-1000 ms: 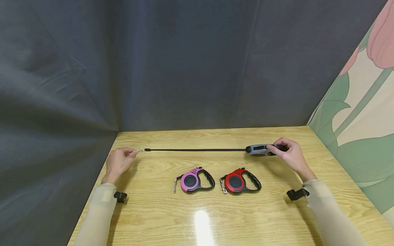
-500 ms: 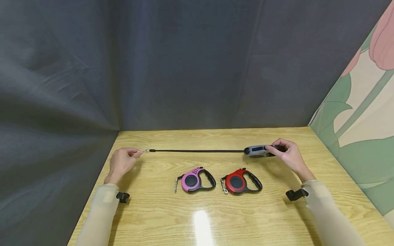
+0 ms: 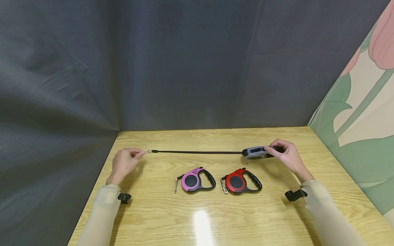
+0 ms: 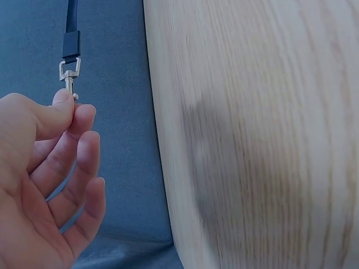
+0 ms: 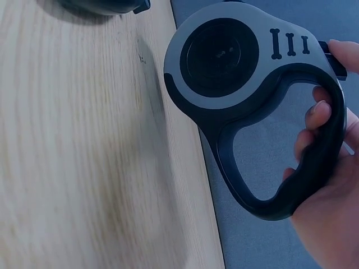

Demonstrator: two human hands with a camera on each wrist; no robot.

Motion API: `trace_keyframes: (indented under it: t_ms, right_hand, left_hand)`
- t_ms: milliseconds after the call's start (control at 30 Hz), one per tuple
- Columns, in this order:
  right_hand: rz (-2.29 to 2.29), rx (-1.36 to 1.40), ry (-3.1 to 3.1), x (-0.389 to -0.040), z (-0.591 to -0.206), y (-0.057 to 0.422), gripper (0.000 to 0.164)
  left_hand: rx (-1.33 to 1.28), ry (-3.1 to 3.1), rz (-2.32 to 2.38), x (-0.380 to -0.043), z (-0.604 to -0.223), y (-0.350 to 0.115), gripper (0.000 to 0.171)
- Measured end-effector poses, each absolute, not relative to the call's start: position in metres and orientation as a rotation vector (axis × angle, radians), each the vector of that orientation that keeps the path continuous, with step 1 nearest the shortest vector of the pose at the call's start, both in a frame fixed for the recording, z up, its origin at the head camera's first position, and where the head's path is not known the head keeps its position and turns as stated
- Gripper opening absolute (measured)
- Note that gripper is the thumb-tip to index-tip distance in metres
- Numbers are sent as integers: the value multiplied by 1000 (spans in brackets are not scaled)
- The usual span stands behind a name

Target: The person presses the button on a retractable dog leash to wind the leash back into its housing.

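Note:
My right hand [image 3: 287, 155] grips the black handle of a grey retractable dog leash [image 5: 263, 39], with fingers through the handle loop and the thumb at the button. A black strap [image 3: 197, 152] runs out of its casing, straight across and above the table. At the strap's far end, my left hand [image 4: 50, 162] pinches the metal snap hook [image 4: 69, 75] between thumb and index finger, the other fingers loosely bent. Below the strap lie a pink retractable leash [image 3: 190, 181] and a red retractable leash [image 3: 236, 182], both flat with handles to the right.
The wooden table [image 3: 160, 218] meets a dark grey cloth [image 3: 184, 68] at the back and left. On the right stands a panel with a tulip pattern [image 3: 366, 119]. Each wrist wears a small black camera.
My left hand has shifted a little to the right with the hook, and my right hand slightly left. The stretch of strap between them is shorter.

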State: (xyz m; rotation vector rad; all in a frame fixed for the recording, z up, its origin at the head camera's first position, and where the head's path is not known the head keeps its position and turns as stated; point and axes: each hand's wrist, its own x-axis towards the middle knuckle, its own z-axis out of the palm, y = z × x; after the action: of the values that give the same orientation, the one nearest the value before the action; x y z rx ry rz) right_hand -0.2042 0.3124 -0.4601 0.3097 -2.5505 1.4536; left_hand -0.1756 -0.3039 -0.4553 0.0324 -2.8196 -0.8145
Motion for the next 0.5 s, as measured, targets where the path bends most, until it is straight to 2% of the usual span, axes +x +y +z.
trace_keyframes:
  t_ms: [500]
  right_hand:
    - [1415, 340, -2582, -206, -460, 305, 19]
  left_hand:
    - [-9, -2841, -809, -175, -452, -293, 25]
